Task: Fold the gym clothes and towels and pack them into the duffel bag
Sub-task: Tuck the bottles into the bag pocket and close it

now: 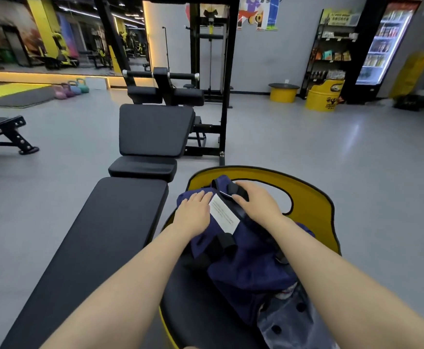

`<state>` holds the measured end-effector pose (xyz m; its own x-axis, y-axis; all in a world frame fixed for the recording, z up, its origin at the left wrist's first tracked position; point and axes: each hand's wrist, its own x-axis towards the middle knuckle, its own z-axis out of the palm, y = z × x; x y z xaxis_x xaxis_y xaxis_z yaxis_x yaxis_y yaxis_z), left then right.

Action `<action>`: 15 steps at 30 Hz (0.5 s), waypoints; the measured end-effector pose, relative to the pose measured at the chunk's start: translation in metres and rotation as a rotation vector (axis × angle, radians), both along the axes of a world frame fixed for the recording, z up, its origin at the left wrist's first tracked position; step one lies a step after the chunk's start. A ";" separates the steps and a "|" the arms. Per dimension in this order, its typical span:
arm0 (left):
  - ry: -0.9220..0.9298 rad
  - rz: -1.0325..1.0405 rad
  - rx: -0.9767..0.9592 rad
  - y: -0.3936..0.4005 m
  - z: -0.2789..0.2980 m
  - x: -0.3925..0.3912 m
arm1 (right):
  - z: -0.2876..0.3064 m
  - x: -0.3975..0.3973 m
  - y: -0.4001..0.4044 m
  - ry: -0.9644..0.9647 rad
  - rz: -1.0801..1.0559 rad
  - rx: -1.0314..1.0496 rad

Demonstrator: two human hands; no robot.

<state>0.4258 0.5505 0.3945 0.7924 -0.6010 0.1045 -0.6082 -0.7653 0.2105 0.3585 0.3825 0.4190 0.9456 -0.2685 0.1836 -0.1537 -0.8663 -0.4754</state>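
Head view looked down on a navy duffel bag (243,268) lying on the black seat of a yellow-backed chair (311,195); the bag was slumped and creased, its far end close under the chair's curved back. A white tag (224,214) lay on top of the bag between the two hands. The left hand (193,214) rested flat on the navy fabric at the bag's far left corner, fingers straight and together, grasping nothing; the right hand (256,201) lay over the bag's top with its fingers bent around a black strap (236,188) — how firmly it gripped could not be told, since the palm hid the underside. More black straps crossed the bag's middle, partly covered by the left forearm. At the near right, beside the bag, lay a grey garment with dark buttons (294,323); it was blurred and cut off by the lower edge, so its kind was hard to make out. A long black bench (100,248) stood just beside the chair on the left — beyond it, a black cable machine (205,71) on the grey floor.
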 end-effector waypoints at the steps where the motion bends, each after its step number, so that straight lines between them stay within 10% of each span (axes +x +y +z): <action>1: 0.014 0.000 0.004 -0.004 -0.001 0.009 | 0.000 0.012 -0.003 0.017 0.004 -0.013; 15: 0.376 0.227 -0.200 -0.058 -0.038 0.167 | -0.022 0.169 -0.047 0.161 0.180 -0.056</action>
